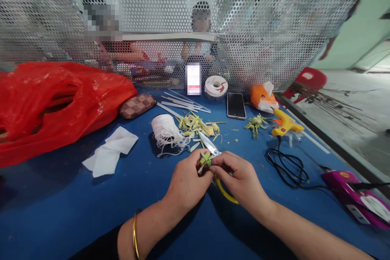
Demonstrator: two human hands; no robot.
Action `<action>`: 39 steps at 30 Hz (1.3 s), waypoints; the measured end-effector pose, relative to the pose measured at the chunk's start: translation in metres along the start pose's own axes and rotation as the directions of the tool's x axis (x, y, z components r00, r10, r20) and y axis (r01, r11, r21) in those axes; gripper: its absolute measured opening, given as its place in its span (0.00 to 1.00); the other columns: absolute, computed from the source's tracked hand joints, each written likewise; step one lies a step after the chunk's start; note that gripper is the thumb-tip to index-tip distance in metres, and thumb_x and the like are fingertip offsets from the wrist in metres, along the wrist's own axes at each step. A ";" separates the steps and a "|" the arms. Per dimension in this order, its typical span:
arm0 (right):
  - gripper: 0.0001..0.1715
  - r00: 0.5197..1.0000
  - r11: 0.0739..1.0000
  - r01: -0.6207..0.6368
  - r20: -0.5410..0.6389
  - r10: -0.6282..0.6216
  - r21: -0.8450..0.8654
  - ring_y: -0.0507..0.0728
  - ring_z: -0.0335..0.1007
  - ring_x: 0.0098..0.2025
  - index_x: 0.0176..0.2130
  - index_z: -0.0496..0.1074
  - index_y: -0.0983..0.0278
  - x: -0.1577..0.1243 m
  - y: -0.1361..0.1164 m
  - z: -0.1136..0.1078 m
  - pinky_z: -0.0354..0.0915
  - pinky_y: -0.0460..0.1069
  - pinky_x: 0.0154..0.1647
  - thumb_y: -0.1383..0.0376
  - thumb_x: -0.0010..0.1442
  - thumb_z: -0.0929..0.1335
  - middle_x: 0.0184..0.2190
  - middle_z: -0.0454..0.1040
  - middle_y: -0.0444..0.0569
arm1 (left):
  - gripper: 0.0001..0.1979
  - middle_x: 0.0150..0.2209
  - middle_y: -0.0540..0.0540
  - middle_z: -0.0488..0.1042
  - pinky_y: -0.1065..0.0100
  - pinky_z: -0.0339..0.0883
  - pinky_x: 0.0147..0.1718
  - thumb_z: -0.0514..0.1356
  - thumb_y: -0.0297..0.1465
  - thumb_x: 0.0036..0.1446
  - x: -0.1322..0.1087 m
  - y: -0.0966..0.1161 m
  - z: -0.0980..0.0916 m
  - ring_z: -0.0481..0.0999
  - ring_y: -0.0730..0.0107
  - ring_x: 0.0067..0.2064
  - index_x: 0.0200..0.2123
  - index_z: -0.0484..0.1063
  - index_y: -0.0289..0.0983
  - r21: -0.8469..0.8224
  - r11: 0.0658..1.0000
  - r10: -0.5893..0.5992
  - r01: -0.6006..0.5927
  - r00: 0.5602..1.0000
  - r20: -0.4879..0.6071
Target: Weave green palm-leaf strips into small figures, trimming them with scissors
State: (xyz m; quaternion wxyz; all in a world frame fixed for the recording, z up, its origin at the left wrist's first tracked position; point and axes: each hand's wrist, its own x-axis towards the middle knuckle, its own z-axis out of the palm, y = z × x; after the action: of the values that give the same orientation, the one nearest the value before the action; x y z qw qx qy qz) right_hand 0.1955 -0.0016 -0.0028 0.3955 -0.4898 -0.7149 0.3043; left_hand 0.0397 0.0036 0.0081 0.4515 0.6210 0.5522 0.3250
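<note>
Between my two hands is a small green woven piece of plant strips (206, 159) with pale ends hanging down. My left hand (187, 174) grips it from the left with thumb and fingers. On the other side the fingertips of my right hand (236, 172) pinch its edge. Under my hands lies a pair of scissors (208, 143), blades pointing away and yellow handle partly covered by my right hand. Just beyond them is a heap of green and yellowish plant scraps (195, 124). A roll of white string (166, 128) with loose ends stands left of the heap.
A red plastic bag (61, 105), a checkered pouch (138, 106) and white tissue (112, 150) are on the left. Right are a phone (236, 105), green woven pieces (255, 125), a yellow glue gun (285, 123) and a purple power strip (355, 195). Perforated sheeting (158, 0) hangs behind.
</note>
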 end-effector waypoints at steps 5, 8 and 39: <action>0.07 0.998 0.995 0.053 0.041 -0.050 -0.080 0.52 0.66 0.29 0.34 0.74 0.62 -0.001 -0.001 -0.001 0.60 0.46 0.31 0.72 0.59 0.66 0.27 0.69 0.44 | 0.20 0.39 0.47 0.79 0.67 0.66 0.38 0.59 0.25 0.48 0.002 -0.003 0.000 0.77 0.61 0.40 0.47 0.72 0.40 -0.018 1.000 -0.015 0.015 1.000 -0.003; 0.08 0.997 0.993 0.058 0.052 -0.053 -0.101 0.52 0.65 0.28 0.33 0.73 0.62 -0.001 0.000 -0.001 0.60 0.46 0.30 0.73 0.58 0.66 0.27 0.68 0.43 | 0.22 0.40 0.47 0.80 0.67 0.66 0.39 0.58 0.24 0.47 0.001 -0.002 0.000 0.78 0.61 0.40 0.48 0.72 0.40 0.019 1.000 -0.008 0.008 1.000 -0.012; 0.05 0.994 0.997 -0.077 0.075 0.076 0.007 0.51 0.65 0.26 0.30 0.72 0.64 0.001 0.001 0.000 0.60 0.44 0.28 0.72 0.55 0.66 0.24 0.71 0.43 | 0.26 0.34 0.49 0.79 0.68 0.67 0.35 0.59 0.23 0.44 0.002 -0.002 0.000 0.77 0.65 0.34 0.49 0.74 0.40 0.085 0.996 -0.022 0.024 0.999 -0.031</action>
State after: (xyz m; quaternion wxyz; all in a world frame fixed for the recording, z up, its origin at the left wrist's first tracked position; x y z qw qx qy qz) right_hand 0.1958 0.0001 -0.0034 0.3592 -0.5032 -0.7082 0.3409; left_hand 0.0392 0.0060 0.0058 0.4200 0.6285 0.5793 0.3050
